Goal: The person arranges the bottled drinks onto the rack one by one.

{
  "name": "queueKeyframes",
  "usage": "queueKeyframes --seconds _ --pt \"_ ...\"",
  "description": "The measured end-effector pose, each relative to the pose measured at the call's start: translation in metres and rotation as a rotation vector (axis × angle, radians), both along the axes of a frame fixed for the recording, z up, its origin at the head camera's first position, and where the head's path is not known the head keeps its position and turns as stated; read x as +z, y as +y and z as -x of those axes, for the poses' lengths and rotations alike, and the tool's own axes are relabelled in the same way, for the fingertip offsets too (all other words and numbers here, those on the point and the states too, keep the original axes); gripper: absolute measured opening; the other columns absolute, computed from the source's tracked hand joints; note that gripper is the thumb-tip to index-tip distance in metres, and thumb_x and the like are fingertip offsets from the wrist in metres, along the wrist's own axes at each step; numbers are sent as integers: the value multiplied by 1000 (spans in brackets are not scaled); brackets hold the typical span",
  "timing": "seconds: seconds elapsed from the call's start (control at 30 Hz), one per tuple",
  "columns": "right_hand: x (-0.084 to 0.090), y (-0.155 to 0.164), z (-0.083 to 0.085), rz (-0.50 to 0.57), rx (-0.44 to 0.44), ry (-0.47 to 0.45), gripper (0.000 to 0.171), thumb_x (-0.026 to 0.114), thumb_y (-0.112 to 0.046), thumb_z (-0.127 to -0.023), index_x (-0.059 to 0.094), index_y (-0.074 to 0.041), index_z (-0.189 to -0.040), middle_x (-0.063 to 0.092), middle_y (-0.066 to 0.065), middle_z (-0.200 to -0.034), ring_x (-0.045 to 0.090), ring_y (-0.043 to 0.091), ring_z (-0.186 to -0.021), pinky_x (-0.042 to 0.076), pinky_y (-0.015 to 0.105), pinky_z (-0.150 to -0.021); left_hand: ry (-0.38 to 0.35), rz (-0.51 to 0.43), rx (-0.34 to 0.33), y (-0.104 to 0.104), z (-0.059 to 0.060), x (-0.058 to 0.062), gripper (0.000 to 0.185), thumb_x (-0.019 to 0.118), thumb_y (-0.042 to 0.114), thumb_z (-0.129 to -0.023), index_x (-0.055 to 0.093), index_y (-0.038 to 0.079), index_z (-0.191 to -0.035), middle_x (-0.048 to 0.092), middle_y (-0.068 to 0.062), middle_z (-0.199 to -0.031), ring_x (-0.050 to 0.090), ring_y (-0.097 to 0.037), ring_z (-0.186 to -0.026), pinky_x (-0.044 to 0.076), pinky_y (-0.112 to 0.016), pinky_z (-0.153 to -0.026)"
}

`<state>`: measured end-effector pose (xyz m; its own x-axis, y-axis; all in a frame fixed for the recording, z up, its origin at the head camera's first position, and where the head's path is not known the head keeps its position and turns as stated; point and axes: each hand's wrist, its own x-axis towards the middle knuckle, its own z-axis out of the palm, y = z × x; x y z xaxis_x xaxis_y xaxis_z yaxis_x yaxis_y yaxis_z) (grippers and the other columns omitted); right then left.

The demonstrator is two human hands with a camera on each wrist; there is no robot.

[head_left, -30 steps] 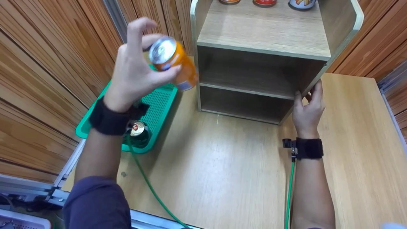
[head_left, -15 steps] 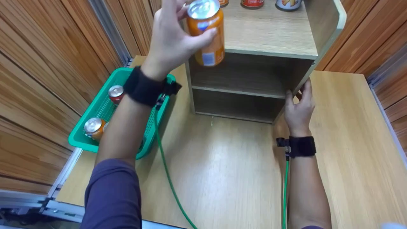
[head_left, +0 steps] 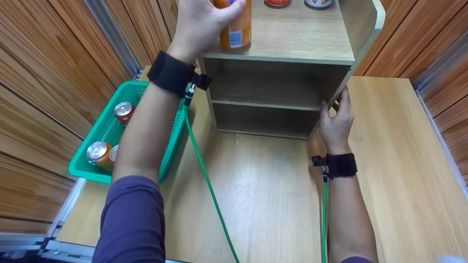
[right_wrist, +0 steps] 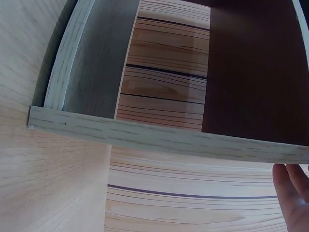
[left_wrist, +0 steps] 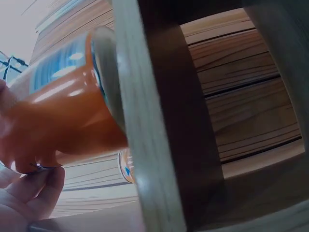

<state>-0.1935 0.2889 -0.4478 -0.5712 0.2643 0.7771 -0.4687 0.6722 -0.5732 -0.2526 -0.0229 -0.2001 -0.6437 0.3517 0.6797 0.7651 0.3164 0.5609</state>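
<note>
My left hand grips an orange drink can upright at the left front of the top board of a small wooden shelf unit. The can's upper part runs out of the head view. In the left wrist view the base of the orange can is right by the board's front edge; whether it touches is unclear. My right hand holds the unit's right side panel, thumb at the front edge and fingers on the outside. A red can and a white can stand farther back on the top board.
At the left, a green basket holds a red can, an orange can and another can partly behind my forearm. Green cables trail from both wrists over the wooden table. Wooden walls enclose the table.
My left hand has carried the orange can from above the basket rightward and back, then down to the top board. The right hand keeps its place on the side panel. The view has shifted slightly.
</note>
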Motion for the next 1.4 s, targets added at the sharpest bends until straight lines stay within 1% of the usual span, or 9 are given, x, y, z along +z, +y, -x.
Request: queueKeyframes --seconds 0.2,0.43,0.6,0.8,0.97,1.07,1.23,1.33,1.4 --pt "2 -2 -2 9 17 5 57 58 -4 -84 36 -12 -136 46 -3 -129 47 15 -113 46 31 -83 -102 24 47 1 -2 5 47 61 22 -84 43 2 -124 50 -5 -112 51 -10 -101 40 -18 -87" --pt "3 -2 -2 11 21 8 58 59 -3 -83 36 -11 -135 46 -2 -128 49 17 -111 47 30 -82 -30 65 44 2 0 4 48 59 25 -86 44 1 -124 50 -6 -112 52 -10 -98 41 -18 -85" --pt "2 -1 -1 39 21 -1 57 59 -2 -83 38 -11 -135 47 -2 -127 50 14 -109 47 28 -82 47 81 32 2 17 -2 51 57 30 -86 44 2 -126 51 -5 -110 53 -9 -93 44 -18 -80" --pt "1 -1 -1 27 17 8 57 59 -1 -82 38 -9 -134 48 0 -126 50 14 -109 47 28 -81 26 135 73 1 29 -6 55 56 36 -85 41 7 -129 49 -2 -113 51 -7 -97 42 -18 -83" --pt "-1 1 0 25 15 5 57 60 -1 -82 38 -8 -134 48 1 -125 50 16 -108 47 28 -81 -18 223 185 3 28 -4 55 53 40 -86 39 13 -131 48 1 -115 49 -4 -99 40 -15 -85" --pt "-2 2 1 31 6 -6 57 59 -1 -82 38 -9 -134 48 0 -126 50 16 -108 47 27 -81 -33 248 202 4 27 -4 55 52 41 -86 38 15 -132 48 2 -117 48 -3 -101 38 -15 -86" --pt "10 -8 -5 47 10 -9 55 58 3 -81 40 -5 -132 49 1 -125 50 18 -108 46 27 -82 4 271 213 -2 26 -5 57 50 43 -87 35 13 -134 46 1 -121 45 -1 -106 35 -13 -89" --pt "21 -18 -12 65 11 -14 54 57 6 -81 41 -3 -131 50 2 -123 50 17 -108 46 28 -83 17 278 233 -10 19 -5 59 48 43 -87 33 12 -135 44 1 -125 42 0 -109 33 -13 -91" --pt "23 -19 -14 72 13 -20 53 57 6 -81 41 -4 -131 50 2 -124 50 15 -109 46 28 -83 76 281 247 -16 12 -4 59 46 43 -88 33 9 -135 42 0 -128 40 -1 -112 31 -13 -92"
